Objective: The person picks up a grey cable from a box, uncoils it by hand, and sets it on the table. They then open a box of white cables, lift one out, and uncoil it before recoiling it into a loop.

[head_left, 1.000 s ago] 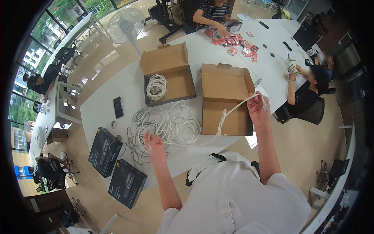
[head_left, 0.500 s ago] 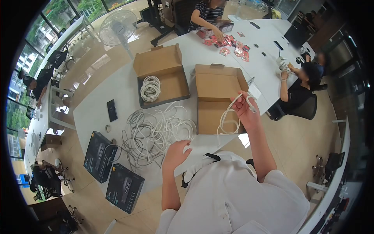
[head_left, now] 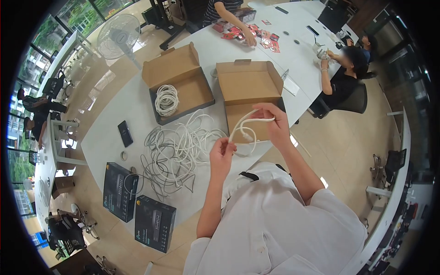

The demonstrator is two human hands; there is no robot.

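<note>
A white network cable (head_left: 237, 127) is bent into a loose loop between my two hands, in front of the right open cardboard box (head_left: 249, 79). My left hand (head_left: 222, 153) is closed, pinching the lower part of the loop. Higher up, my right hand (head_left: 273, 121) grips the same cable with bent fingers. A plug (head_left: 247, 136) dangles near the loop. Left of my hands, a tangle of white and grey cables (head_left: 176, 149) spreads over the table. One coiled white cable (head_left: 166, 101) lies inside the left open cardboard box (head_left: 195, 89).
A phone (head_left: 125, 133) and a tape roll (head_left: 123, 156) lie at the left. Two dark product boxes (head_left: 120, 192) sit along the near-left table edge. Across the table, another person's hand (head_left: 250, 36) touches red packets (head_left: 270, 40). A seated person (head_left: 341, 87) works at the right.
My left hand has risen from beside the tangle and taken hold of the cable. My right hand has shifted left with it. The view has shifted slightly.
</note>
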